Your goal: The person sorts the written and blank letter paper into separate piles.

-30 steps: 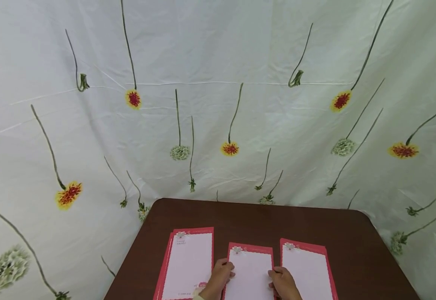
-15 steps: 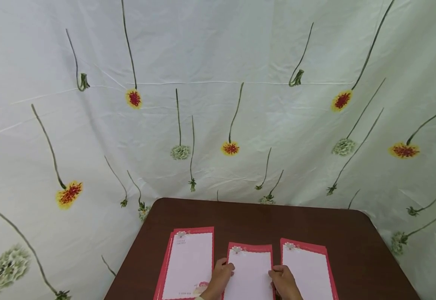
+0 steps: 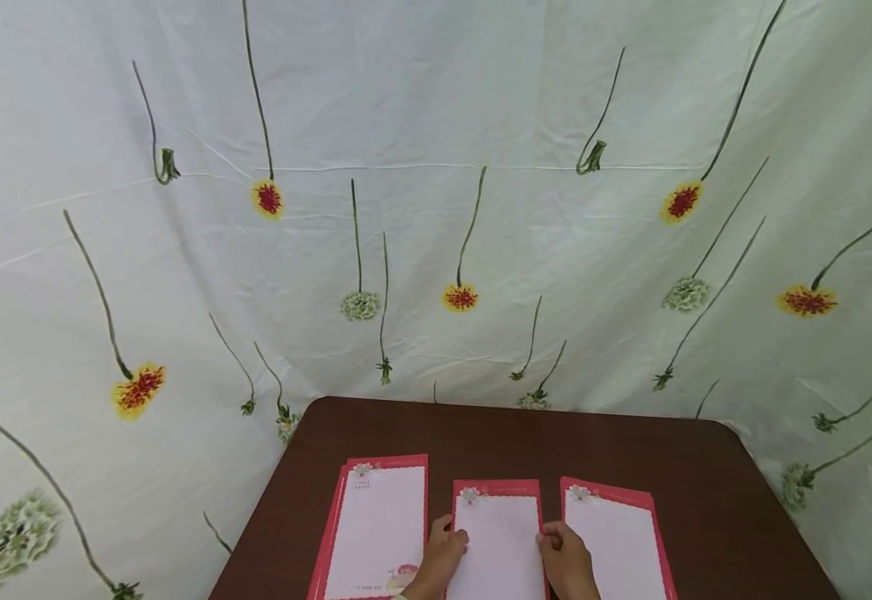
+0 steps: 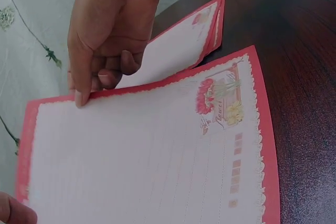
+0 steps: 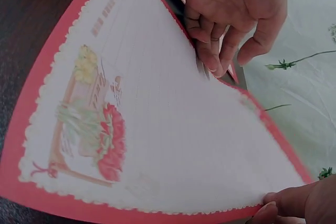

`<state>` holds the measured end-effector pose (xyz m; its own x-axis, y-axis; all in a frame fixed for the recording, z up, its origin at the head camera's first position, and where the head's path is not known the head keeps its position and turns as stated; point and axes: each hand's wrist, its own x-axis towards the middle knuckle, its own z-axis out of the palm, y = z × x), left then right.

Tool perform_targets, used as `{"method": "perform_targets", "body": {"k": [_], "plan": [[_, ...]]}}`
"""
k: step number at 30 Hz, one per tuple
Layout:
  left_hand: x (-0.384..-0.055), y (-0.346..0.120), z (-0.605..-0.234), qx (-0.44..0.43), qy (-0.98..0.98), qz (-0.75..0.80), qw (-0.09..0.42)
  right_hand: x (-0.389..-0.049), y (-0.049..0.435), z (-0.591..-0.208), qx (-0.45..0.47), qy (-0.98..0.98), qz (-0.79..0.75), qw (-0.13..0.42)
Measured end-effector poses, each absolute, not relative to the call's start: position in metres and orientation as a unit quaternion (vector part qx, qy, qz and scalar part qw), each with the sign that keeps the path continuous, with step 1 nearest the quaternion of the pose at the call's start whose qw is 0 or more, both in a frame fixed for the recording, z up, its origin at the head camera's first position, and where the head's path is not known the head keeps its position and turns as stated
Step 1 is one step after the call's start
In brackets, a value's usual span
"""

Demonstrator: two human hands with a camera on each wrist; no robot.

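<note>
A lined sheet of letter paper (image 3: 496,542) with a red border lies between my hands in the head view. Its printed flowers (image 4: 218,100) show in the left wrist view. My left hand (image 3: 439,560) is at its left edge; in the right wrist view the left fingertips (image 5: 215,69) touch that edge, while the thumb stands apart. My right hand (image 3: 569,562) pinches the right edge; the left wrist view shows its thumb (image 4: 81,98) over the border and its other fingers behind. The paper bends in the right wrist view. Whether it is one sheet or several, I cannot tell.
Stacked red-bordered letter paper (image 3: 376,533) lies on the left, and more letter paper (image 3: 612,542) lies on the right. Beneath everything is a dark brown table (image 3: 514,442) with rounded corners. A white curtain (image 3: 421,92) printed with flowers hangs behind it.
The middle sheet has shifted slightly away from me and to the left, and its top edge is straighter. My right hand has shifted a little with it. The outer papers have stayed put.
</note>
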<state>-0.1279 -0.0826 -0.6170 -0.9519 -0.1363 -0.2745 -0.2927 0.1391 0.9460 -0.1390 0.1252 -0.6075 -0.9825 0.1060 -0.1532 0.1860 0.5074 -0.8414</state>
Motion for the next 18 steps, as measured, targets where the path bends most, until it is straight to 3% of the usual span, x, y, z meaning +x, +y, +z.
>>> {"method": "perform_targets", "body": {"k": [10,14,18], "plan": [[-0.129,-0.085,-0.615,-0.133,0.759,0.636,0.052,-0.139,0.129,-0.603,0.108,0.848,-0.518,0.032],[-0.131,-0.084,-0.613,-0.11,0.78,0.616,0.015,-0.14,0.134,-0.601,0.125,0.837,-0.533,0.015],[-0.133,-0.082,-0.612,-0.081,0.805,0.587,0.011,-0.141,0.141,-0.597,0.133,0.841,-0.524,-0.001]]}}
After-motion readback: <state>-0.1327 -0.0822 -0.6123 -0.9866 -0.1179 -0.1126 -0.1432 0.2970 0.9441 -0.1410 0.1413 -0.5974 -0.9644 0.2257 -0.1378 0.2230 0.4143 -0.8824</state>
